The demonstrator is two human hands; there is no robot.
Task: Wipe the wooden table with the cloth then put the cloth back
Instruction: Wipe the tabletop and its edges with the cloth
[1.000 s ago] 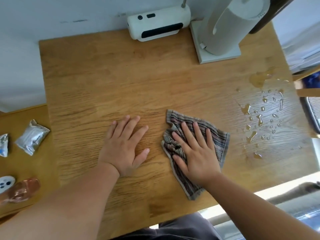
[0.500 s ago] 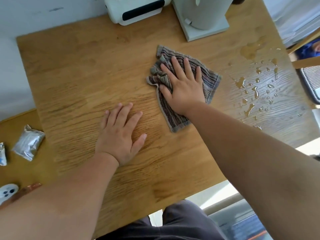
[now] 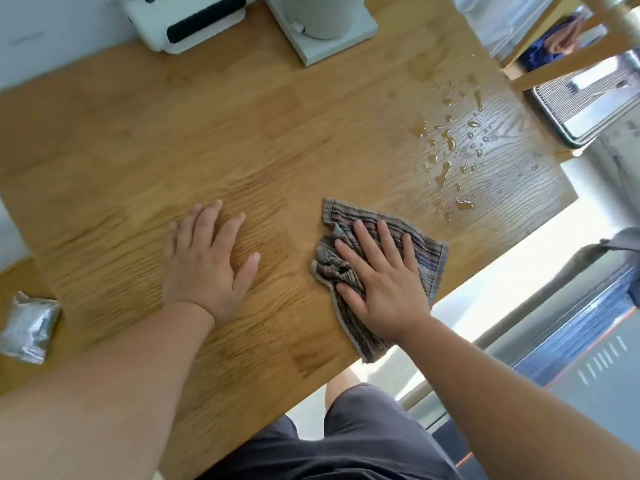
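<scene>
The striped cloth (image 3: 360,216) is pressed onto the wooden bench (image 3: 242,133) close to its front edge. It is held down by the right hand (image 3: 384,282), whose fingers (image 3: 384,237) are spread straight over the bunched fabric with nothing gripped. The cloth's near corner is brought right up to the bench edge. The left hand (image 3: 207,265) is laid flat on bare wood beside it, fingers straight, apart from the cloth. Spilled droplets (image 3: 446,168) are scattered beyond the cloth, toward the far right corner. A white device (image 3: 194,19) and a pale appliance base (image 3: 329,36) are stood along the back. A silver packet (image 3: 29,327) is seen on a lower surface to the left.
</scene>
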